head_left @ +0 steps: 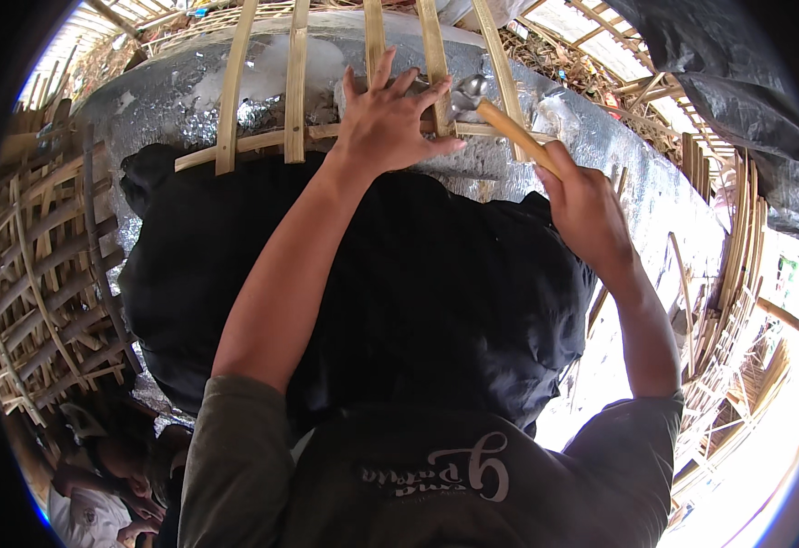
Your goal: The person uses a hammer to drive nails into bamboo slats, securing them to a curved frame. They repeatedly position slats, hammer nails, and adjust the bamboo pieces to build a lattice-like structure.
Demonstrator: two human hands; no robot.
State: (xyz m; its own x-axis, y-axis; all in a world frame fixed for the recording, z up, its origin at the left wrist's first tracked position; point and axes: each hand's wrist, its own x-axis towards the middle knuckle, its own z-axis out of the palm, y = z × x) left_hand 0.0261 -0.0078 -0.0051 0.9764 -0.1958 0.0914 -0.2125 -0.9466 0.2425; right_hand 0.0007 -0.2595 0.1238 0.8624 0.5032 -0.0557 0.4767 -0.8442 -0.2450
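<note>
My left hand (383,123) lies with its fingers spread across the upright slats of a pale wooden or bamboo frame (295,87). These slats cross a thinner strip (255,143) at their near end. In my right hand (589,215) is a hammer (520,132), gripped by its light wooden handle. Its shiny metal head is close to the slat by my left fingertips; whether it touches the slat I cannot tell. A nail, if there is one, does not show.
Silvery sheeting (180,114) lies under the frame. Black cloth (372,283) covers my lap. A woven lattice panel (48,274) stands at left, with other people (112,484) below it. Dark plastic sheet (737,82) hangs at upper right, and split bamboo strips (733,265) are at right.
</note>
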